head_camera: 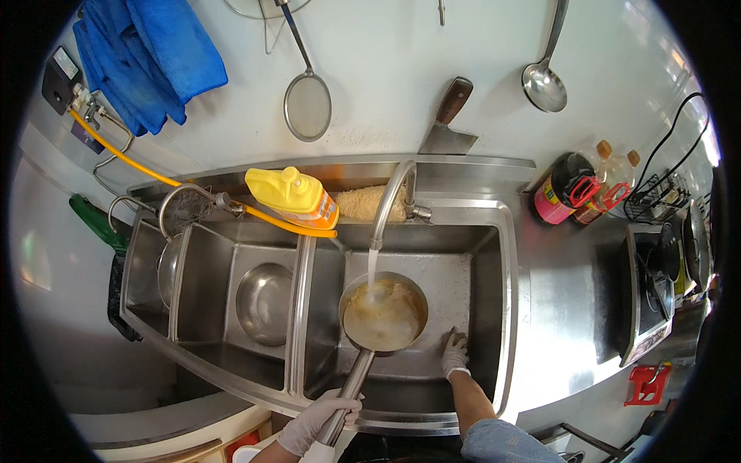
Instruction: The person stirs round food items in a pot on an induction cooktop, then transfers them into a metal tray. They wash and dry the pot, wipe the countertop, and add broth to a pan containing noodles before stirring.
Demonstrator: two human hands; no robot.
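My left hand [324,419], in a white glove, grips the long metal handle [354,382] of a saucepan [425,309]. The pan is over the right basin of a stainless steel sink [405,260], with cloudy yellowish-brown liquid [385,321] inside. Water [373,269] runs from a curved steel faucet [393,191] into it. My right hand [455,354], also gloved, reaches low into the same basin, right of the pan. A small dark patch shows at its fingertips; whether it holds anything is unclear.
A metal bowl [266,304] sits in the middle basin. Behind stand a yellow jug [292,194] and a fibrous tan roll [365,202], beside a yellow hose [272,220]. A cleaver [448,124] rests against the wall. Bottles [558,194] stand on the right counter [561,289].
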